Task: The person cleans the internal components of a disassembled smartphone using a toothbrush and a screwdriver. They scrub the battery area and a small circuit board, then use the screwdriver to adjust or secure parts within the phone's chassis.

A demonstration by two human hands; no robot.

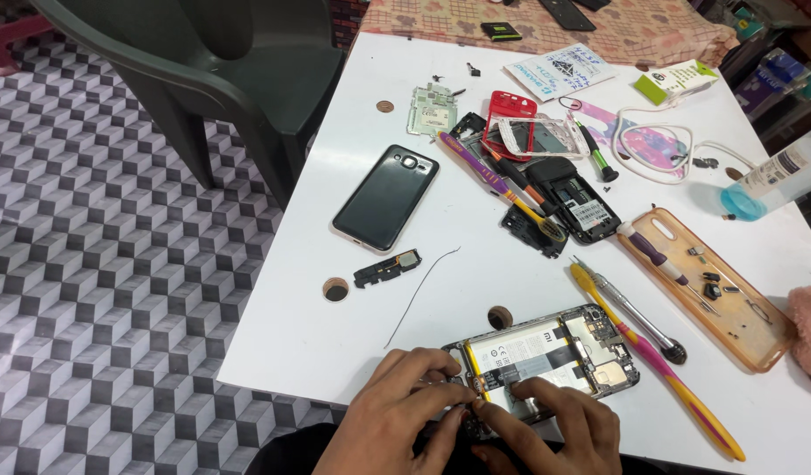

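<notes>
An opened smartphone (564, 352) with its back removed lies at the near edge of the white table (353, 317), battery and circuit board exposed. My left hand (397, 413) pinches the phone's lower left end with thumb and fingers. My right hand (555, 427) presses on the same end from the right, fingertips meeting the left hand's over the board. The bottom edge of the phone is hidden under my fingers.
A dark phone back (386, 197), small black module (386, 268), thin wire (420, 295), yellow-pink toothbrush (661, 369), metal screwdriver (634, 312), orange case holding screws (713, 290), red phone frame (511, 123), black phone (574, 198), clear bottle (775, 180). Dark chair (212, 70) at left.
</notes>
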